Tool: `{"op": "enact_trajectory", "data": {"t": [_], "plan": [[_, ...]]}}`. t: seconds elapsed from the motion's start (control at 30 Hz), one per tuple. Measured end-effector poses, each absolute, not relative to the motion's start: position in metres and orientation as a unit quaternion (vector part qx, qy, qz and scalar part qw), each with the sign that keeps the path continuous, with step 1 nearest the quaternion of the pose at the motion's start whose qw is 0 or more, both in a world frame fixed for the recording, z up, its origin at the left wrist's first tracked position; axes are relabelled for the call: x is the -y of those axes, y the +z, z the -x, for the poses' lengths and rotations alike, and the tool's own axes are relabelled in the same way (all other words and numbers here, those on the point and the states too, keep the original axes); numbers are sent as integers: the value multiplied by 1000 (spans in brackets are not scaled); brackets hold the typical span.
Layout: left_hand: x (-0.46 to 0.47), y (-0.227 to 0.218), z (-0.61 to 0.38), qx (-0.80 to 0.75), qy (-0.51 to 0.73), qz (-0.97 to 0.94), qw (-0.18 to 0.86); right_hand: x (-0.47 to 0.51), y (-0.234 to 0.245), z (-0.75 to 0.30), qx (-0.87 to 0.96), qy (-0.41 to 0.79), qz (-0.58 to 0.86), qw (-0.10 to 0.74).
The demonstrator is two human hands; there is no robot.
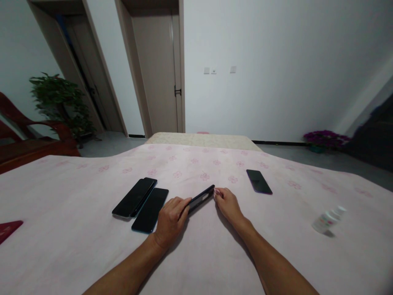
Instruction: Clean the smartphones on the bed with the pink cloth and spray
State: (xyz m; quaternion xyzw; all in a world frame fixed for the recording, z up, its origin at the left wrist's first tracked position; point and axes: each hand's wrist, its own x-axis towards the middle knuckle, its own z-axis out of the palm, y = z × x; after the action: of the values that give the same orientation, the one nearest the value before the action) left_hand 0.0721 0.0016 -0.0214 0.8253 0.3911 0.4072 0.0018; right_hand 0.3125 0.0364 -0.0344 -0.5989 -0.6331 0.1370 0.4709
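Observation:
A dark smartphone (202, 198) is held tilted above the tablecloth, its narrow edge turned towards me. My left hand (172, 216) is closed around its near left end, thumb along the edge. At the far right end, my right hand (229, 205) is pinched closed against the phone's corner. A small pale pink bit shows at those fingertips, too little to name. Left of my left hand lies a black-screened phone (151, 209). Beside it, another phone (132, 198) rests partly over a further phone (150, 183), both with dark screens.
One more phone (259, 181) lies at the right on the pink flowered tablecloth (196, 262). A white spray bottle (328, 220) is farther right. The corner of a red object (10, 229) shows at the left edge. Beyond the table are a wooden chair (39, 139) and a door (156, 69).

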Motion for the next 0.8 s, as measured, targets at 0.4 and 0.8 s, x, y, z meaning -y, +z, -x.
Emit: {"op": "enact_trajectory", "data": {"t": [0.4, 0.8], "plan": [[-2, -22, -72, -395, 409, -823, -9, -26, -24, -305, 671, 15, 503, 545], [-2, -20, -73, -401, 408, -820, -14, -2, -17, -279, 825, -66, 379, 414]]}}
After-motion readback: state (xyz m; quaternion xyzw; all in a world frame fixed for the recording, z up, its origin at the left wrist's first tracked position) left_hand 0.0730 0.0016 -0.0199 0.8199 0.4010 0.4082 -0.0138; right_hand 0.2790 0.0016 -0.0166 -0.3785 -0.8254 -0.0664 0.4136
